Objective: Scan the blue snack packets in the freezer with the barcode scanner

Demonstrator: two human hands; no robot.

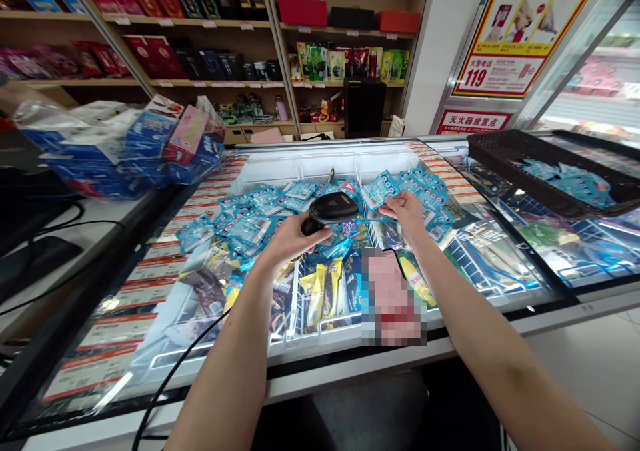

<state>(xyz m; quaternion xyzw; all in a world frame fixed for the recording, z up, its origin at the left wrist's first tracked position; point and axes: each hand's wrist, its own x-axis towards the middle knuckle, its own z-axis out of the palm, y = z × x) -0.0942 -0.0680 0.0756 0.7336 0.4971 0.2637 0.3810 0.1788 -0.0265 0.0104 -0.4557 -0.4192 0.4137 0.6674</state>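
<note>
My left hand (295,239) is wrapped round the handle of a black barcode scanner (334,208), its head turned to the right over the freezer's glass top. Between the thumb and fingers of my right hand (406,211) is the edge of a blue packet (379,191) with white print. Many more blue packets (249,228) lie in loose piles on the glass, left of the scanner and behind my right hand. A phone-shaped thing (390,291), blurred out by large pixels, rests on the glass between my forearms.
Under the glass of the chest freezer (345,383) are wire baskets with wrapped ice creams (320,292). A brown basket (560,177) holding blue packets stands at right. Bagged blue boxes (125,137) are at left. The scanner's cable (175,367) runs beside my left forearm.
</note>
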